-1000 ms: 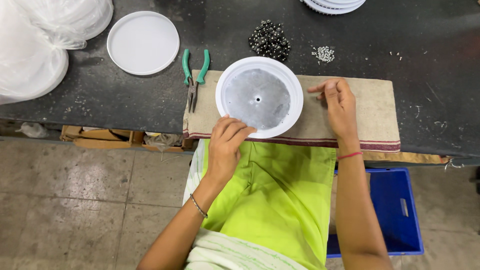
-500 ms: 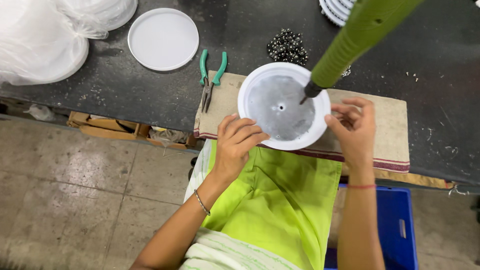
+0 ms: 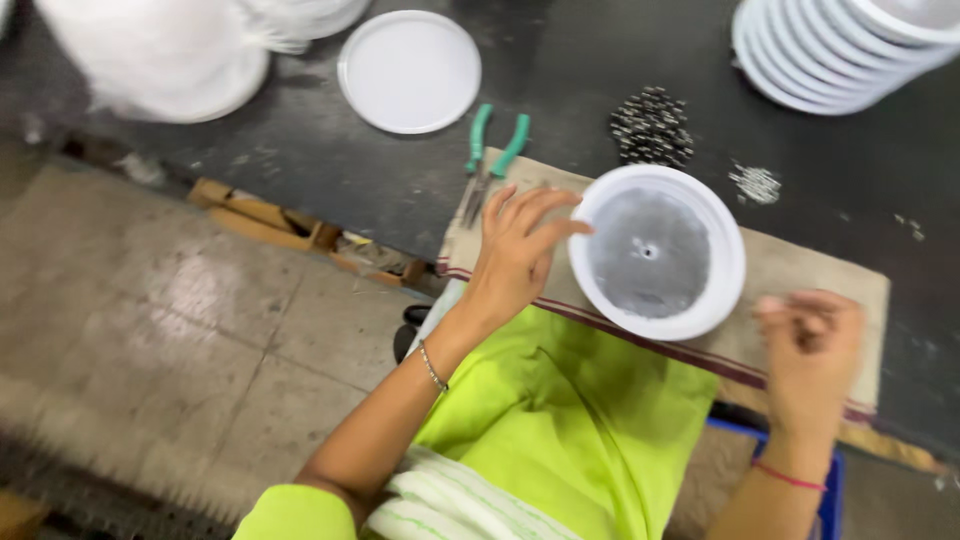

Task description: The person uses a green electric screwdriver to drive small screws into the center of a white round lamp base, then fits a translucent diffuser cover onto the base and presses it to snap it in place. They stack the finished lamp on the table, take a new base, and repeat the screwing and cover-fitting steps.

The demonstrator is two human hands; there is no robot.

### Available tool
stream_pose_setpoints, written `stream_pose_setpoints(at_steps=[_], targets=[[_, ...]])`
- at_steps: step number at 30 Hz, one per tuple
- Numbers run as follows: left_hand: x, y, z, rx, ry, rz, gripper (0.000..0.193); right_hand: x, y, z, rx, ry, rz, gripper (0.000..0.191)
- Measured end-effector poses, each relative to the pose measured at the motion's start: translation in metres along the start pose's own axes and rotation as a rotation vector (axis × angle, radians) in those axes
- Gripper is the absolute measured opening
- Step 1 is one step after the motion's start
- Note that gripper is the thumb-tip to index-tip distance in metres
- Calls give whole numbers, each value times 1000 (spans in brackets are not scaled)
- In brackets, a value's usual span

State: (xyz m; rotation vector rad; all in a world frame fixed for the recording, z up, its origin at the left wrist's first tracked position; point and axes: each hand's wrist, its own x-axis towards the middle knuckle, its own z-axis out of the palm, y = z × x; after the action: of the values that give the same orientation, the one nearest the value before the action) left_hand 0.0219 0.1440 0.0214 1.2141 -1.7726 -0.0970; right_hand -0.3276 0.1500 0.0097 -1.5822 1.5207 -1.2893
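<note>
Worktable [image 3: 300,170]: dark, scuffed top across the upper part of the view, bearing all items below.

Cloth mat [image 3: 800,280]: beige woven pad with a dark red stripe along its near edge, laid at the table's front.

Bagged white goods [image 3: 160,50]: translucent plastic over white round pieces, far left; blurred, contents unclear.

Stack of white discs [image 3: 830,50]: overlapping rims at the far right corner, well apart from the hands.

Round housing [image 3: 657,252]: white ring with a grey metallic centre plate and a small middle hole; it lay flat on the cloth mat, between the two hands. Judged light and stiff, with a smooth rim that could slip; likely thin plastic, so best taken at opposite sides of the rim rather than by the centre plate.

Loose white disc [image 3: 409,70]: flat on the table, left of the housing.

Left hand [image 3: 515,255]: palm down, fingers spread and slightly curled, fingertips touching the housing's left rim.

Right hand [image 3: 810,345]: over the mat just right of the housing, apart from it; fingertips drawn together as if pinching something small, but blur hid whether anything was held.

Pliers [image 3: 490,160]: green handles, lying just beyond the left hand, partly on the mat.

Pile of dark small parts [image 3: 652,125]: heaped behind the housing.

Scatter of pale small parts [image 3: 757,183]: beside that pile.
</note>
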Motion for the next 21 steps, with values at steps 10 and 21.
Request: stream_pose_setpoints(at_steps=[10,21], targets=[[22,-120,-58,459,216,-280,38,30,59,12,480,128,-50,15],[44,-80,-101,250,366,-190,8,29,45,17,463,139,-60,15]])
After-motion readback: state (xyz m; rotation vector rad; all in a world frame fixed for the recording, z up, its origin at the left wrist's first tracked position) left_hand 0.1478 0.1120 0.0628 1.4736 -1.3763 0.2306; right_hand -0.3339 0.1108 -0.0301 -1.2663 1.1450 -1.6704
